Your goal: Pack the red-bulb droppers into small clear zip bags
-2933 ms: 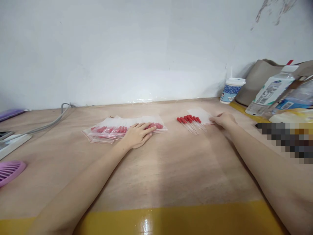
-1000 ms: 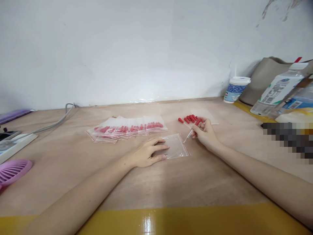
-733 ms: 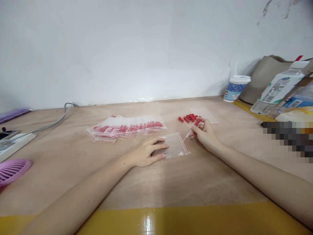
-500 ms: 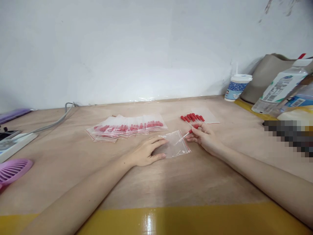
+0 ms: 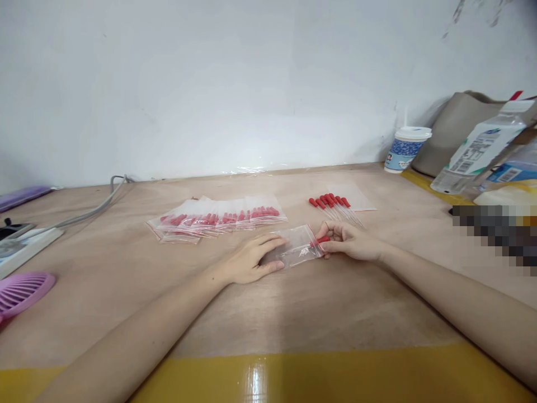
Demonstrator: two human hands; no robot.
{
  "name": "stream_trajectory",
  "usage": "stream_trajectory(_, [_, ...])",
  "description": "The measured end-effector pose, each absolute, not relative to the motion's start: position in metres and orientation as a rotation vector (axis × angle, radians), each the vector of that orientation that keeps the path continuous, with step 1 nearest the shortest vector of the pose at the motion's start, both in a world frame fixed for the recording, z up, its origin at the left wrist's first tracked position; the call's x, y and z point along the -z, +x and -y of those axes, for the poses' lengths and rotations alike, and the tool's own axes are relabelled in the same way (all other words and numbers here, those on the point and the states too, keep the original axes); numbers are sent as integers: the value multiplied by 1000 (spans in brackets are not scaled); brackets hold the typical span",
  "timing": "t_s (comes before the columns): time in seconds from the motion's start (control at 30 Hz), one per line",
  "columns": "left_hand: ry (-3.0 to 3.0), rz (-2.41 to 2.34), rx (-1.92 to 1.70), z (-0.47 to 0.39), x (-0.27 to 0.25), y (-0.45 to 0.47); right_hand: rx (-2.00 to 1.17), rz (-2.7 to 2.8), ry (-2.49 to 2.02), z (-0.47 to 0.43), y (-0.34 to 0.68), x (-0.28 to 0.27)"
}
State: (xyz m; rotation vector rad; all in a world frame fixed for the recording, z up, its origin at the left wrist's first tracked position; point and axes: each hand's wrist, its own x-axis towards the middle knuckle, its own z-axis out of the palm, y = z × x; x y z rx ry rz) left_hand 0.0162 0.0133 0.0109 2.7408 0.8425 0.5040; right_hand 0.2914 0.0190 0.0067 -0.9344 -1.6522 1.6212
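Observation:
A small clear zip-lock bag (image 5: 298, 257) lies in front of me, its red-lined mouth to the right. My left hand (image 5: 253, 259) is closed about its left end, thumb on the near edge and fingers on the far one. At the mouth, my right hand (image 5: 350, 240) pinches the red bulb of a dropper (image 5: 323, 239); the dropper's thin clear tube lies inside the bag. Beyond that hand, several loose droppers (image 5: 331, 200) with red bulbs rest beside a flat bag (image 5: 358, 197). Overlapping bags (image 5: 218, 218) with red-bulbed droppers inside lie behind my left hand.
At the right stand a paper cup (image 5: 405, 150) with a straw, a tilted plastic bottle (image 5: 482, 148) and a grey-brown container (image 5: 440, 131). A pink fan (image 5: 25, 291), a white power strip (image 5: 33, 249) and a grey cable (image 5: 104, 204) are at the left. A wall rises behind.
My right hand has moved nearer and slid the dropper leftward, so its tube is now deep in the bag and the bulb is at the mouth. My left hand stays in place.

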Motion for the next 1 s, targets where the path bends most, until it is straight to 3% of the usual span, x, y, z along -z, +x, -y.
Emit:
stream_trajectory(0.2, [2716, -793, -495, -13, -13, 18, -1498, 1826, -1144, -26, 291, -4])
stream_trajectory(0.37, [2719, -793, -497, -12, -14, 19, -1330, 2042, -918, -19, 281, -10])
stream_trajectory(0.67, [2705, -814, -476, -11, -15, 20, -1331, 1586, -1405, -12, 276, -9])
stream_trajectory(0.83, [2714, -812, -483, -12, -13, 20, -1530, 1499, -1360, -5, 274, -10])
stream_trajectory(1.0, [2728, -775, -567, -12, -12, 19, -1478, 1535, -1321, -1, 275, -12])
